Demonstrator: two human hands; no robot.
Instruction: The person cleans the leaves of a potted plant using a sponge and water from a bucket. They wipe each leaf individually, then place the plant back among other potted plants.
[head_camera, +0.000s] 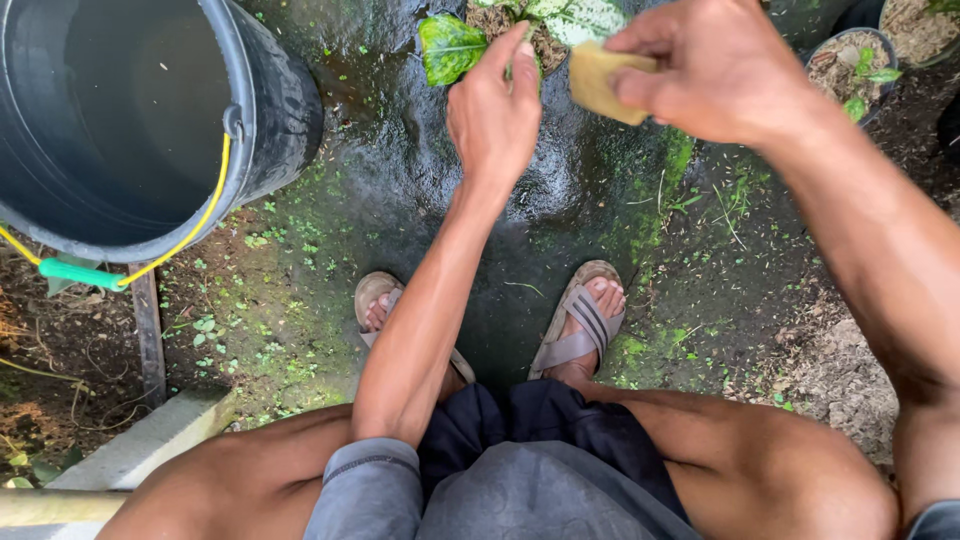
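Observation:
My right hand (715, 65) grips a yellow sponge (597, 80) just right of a potted plant with green and pale speckled leaves (452, 45). My left hand (493, 110) pinches one of the plant's leaves near the pot's brown soil (548, 45). The pot itself is mostly hidden behind my hands at the top edge. I am squatting; my knees and sandalled feet (585, 325) show below on wet, mossy ground.
A large black bucket of water (270, 110) with a yellow-and-green handle stands at the upper left. Another small pot with a green seedling (850, 65) sits at the upper right. A concrete edge (150, 440) and a pipe lie at the lower left.

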